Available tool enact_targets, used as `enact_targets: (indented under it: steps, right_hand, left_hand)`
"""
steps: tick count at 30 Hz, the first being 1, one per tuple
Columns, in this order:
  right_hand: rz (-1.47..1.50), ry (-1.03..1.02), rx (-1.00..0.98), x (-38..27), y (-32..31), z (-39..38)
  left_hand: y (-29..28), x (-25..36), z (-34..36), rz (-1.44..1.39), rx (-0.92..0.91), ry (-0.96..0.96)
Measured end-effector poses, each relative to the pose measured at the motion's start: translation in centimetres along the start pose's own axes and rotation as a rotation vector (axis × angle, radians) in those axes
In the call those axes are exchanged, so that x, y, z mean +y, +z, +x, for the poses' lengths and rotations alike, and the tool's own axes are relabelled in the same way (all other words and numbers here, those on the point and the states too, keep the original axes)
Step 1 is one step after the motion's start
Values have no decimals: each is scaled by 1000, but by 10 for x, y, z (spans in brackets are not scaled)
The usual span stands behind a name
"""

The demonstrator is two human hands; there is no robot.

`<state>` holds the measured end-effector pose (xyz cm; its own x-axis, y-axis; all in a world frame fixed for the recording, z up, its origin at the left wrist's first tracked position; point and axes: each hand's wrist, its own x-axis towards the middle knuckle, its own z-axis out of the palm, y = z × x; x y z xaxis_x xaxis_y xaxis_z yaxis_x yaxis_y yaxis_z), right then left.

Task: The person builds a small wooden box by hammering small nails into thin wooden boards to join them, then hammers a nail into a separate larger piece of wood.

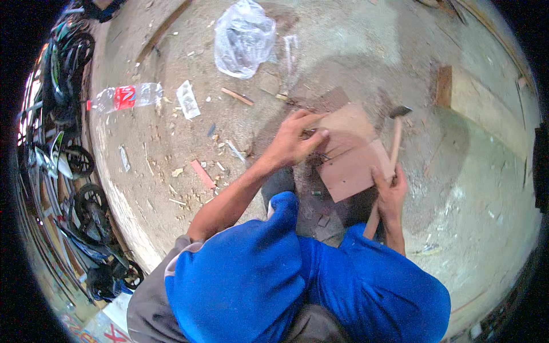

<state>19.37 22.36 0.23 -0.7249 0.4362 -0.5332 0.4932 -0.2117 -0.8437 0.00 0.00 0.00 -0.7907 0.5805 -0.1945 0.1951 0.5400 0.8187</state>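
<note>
So the brown board [350,172] is between both hands. Left hand [297,139] has thumb and index parted, can't tell if it's pinching anything; right hand [393,187]'s wrapped round a wooden-handled hammer [397,140].

Left forearm [237,191] slants up and rightward; right forearm [395,237] stands nearly upright.
The left grip [297,139] reaches rightward, thumb and forefinger extended with a gap between their tips; the right grip [393,195] is curled, its thumb pointing up.
</note>
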Motion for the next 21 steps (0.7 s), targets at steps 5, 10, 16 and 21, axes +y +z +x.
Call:
enact_targets:
  steps: [5,10,16,21]
  right_hand:
    - [-31,-234,118,-33,-4,34]
    - [-95,-138,138,-59,-1,67]
    - [-23,-62,256,-21,-20,25]
    - [-91,-38,352,-5,-22,-2]
  left_hand:
    - [-22,24,45,-35,-47,156]
    - [-67,22,96,83,-8,-141]
    - [-140,-104,157,725,520,120]
    - [-135,-161,160,863,325,170]
